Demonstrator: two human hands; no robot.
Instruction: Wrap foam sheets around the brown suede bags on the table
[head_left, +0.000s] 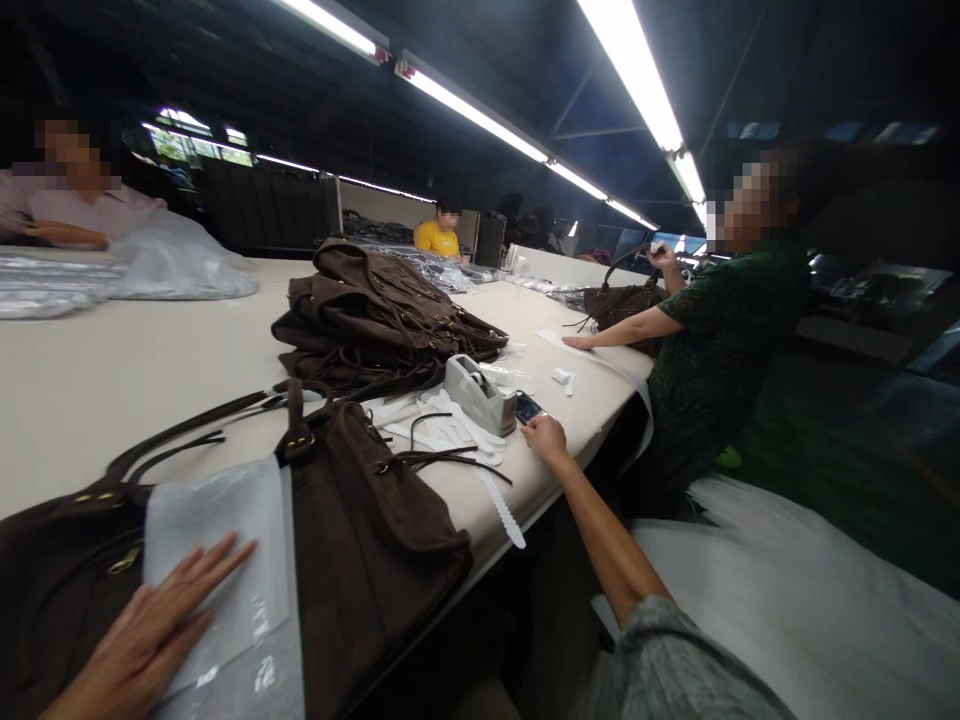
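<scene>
Strip lights over a pale table [187, 350], both hands reaching wide!

Far left, a co-worker in pink [75, 215] sits behind clear plastic [176, 260]. Closer in, the left hand [154, 620] lies open, fingers spread, on a translucent sheet [217, 510] draped over dark brown leather-look goods; uneven pressure there could crease it or slide it off. Just right, a brown bag [360, 540] sits at the near edge, where a tug could tip it over. Behind it, a stack of brown bags [375, 310] leans unevenly; a knock might topple it. Loose cords [450, 460] cross white strips [450, 425] and could snag them. Beside the tape dispenser [480, 395], the right hand [546, 438] meets a phone [529, 407]; its grip I cannot tell, but a careless push could shift either. Far right, a co-worker in green [731, 330] leans in.
</scene>
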